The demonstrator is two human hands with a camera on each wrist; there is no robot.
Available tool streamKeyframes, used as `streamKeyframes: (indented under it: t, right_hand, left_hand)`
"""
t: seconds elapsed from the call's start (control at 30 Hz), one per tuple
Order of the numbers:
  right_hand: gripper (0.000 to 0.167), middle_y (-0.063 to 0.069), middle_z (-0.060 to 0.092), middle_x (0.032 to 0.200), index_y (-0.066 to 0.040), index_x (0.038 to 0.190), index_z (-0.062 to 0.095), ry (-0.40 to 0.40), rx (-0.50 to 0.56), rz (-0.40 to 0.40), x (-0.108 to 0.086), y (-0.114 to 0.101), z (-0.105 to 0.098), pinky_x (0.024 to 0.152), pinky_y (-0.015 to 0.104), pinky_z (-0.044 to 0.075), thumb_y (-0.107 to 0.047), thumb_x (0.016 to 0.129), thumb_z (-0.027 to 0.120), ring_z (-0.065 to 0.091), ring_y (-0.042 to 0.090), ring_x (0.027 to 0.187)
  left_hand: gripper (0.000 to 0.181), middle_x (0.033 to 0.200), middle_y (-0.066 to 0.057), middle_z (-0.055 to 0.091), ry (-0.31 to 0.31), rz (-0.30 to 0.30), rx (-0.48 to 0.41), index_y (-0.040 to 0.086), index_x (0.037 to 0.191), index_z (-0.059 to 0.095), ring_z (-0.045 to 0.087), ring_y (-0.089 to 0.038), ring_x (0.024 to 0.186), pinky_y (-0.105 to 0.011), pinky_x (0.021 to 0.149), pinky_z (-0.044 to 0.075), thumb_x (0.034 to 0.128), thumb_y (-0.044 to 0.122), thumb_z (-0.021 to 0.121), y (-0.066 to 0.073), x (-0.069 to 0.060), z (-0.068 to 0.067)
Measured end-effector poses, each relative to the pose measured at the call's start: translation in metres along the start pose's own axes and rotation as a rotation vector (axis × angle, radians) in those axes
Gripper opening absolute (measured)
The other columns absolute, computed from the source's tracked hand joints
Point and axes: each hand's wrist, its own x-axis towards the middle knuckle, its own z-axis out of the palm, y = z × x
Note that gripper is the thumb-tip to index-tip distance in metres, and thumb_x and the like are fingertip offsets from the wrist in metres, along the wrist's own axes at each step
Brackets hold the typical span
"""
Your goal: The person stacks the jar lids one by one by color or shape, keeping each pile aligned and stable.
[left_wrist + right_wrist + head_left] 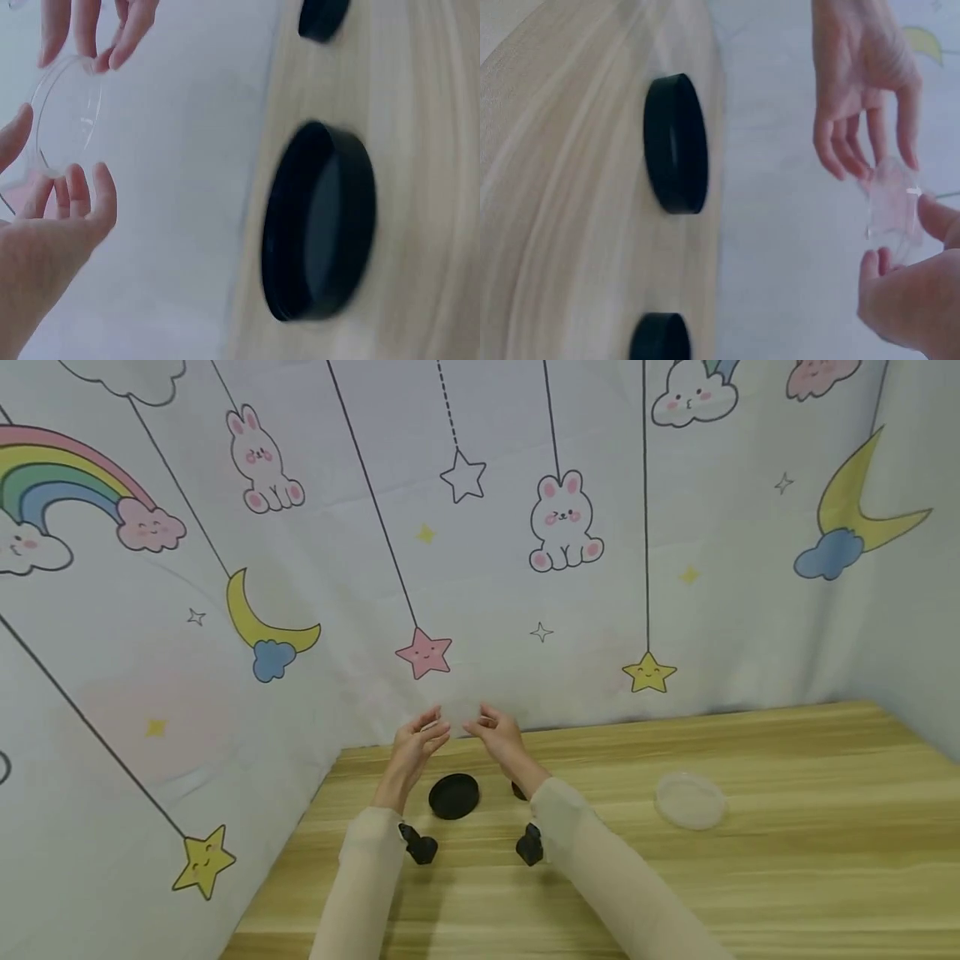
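Above the table's far edge, my left hand (420,747) and right hand (501,739) face each other, fingertips on opposite sides of a clear, shallow round dish (67,112). It stands tilted nearly on edge, and the head view barely shows it. The left wrist view has the left hand (56,232) pinching one side of its rim; the right hand (915,292) grips the other side in the right wrist view. Below the hands, a black round dish (454,797) lies on the table, raised rim up. A second black round piece (660,337) is partly hidden by the right wrist.
A second clear round dish (691,800) lies on the wooden table (825,827), to the right. Small black cameras (422,847) sit under both wrists. A white cloth (480,585) with printed rabbits and stars hangs behind the table and along the left.
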Motion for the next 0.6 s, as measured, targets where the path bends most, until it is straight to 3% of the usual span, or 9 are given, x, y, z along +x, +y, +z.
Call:
streamKeyframes:
  t: [0.13, 0.23, 0.37, 0.47, 0.6]
  right_hand:
    - [0.063, 0.016, 0.049, 0.146, -0.006, 0.149, 0.039, 0.044, 0.059, -0.019, -0.01, -0.016, -0.01, 0.109, 0.044, 0.043, -0.02, 0.093, 0.066, 0.049, 0.03, 0.132]
    - [0.061, 0.017, 0.055, 0.133, -0.006, 0.147, 0.042, 0.062, 0.095, -0.066, -0.013, -0.025, -0.019, 0.109, 0.043, 0.044, -0.016, 0.092, 0.067, 0.051, 0.029, 0.128]
    - [0.06, 0.017, 0.057, 0.128, -0.008, 0.146, 0.044, 0.048, 0.095, -0.094, -0.015, -0.033, -0.027, 0.109, 0.041, 0.043, -0.017, 0.092, 0.068, 0.051, 0.028, 0.128]
    - [0.06, 0.016, 0.054, 0.138, -0.009, 0.146, 0.045, 0.041, 0.086, -0.097, -0.016, -0.038, -0.033, 0.111, 0.043, 0.041, -0.02, 0.092, 0.069, 0.049, 0.028, 0.131]
    - [0.06, 0.014, 0.047, 0.147, -0.01, 0.147, 0.045, 0.021, 0.062, -0.123, -0.02, -0.046, -0.043, 0.113, 0.045, 0.039, -0.023, 0.093, 0.067, 0.047, 0.029, 0.135]
  left_hand:
    - [0.056, 0.138, -0.016, 0.046, -0.014, 0.07, -0.008, -0.004, 0.147, 0.036, 0.06, -0.004, 0.097, -0.016, 0.086, 0.052, 0.0952, -0.001, 0.056, 0.011, -0.006, 0.017]
    - [0.052, 0.124, -0.01, 0.052, -0.019, 0.107, -0.033, -0.006, 0.143, 0.039, 0.062, -0.004, 0.096, -0.017, 0.085, 0.053, 0.0947, -0.003, 0.056, 0.017, -0.009, 0.028]
    - [0.047, 0.134, -0.015, 0.05, -0.016, 0.138, -0.081, -0.006, 0.14, 0.04, 0.061, -0.004, 0.098, -0.018, 0.085, 0.053, 0.0948, -0.005, 0.054, 0.024, -0.015, 0.039]
    - [0.044, 0.145, -0.019, 0.044, -0.019, 0.159, -0.108, -0.004, 0.137, 0.041, 0.06, -0.004, 0.099, -0.018, 0.085, 0.053, 0.0942, -0.007, 0.053, 0.029, -0.017, 0.045]
    - [0.041, 0.147, -0.018, 0.042, -0.023, 0.183, -0.122, -0.002, 0.131, 0.043, 0.061, -0.004, 0.096, -0.019, 0.084, 0.052, 0.0929, -0.008, 0.054, 0.036, -0.02, 0.055]
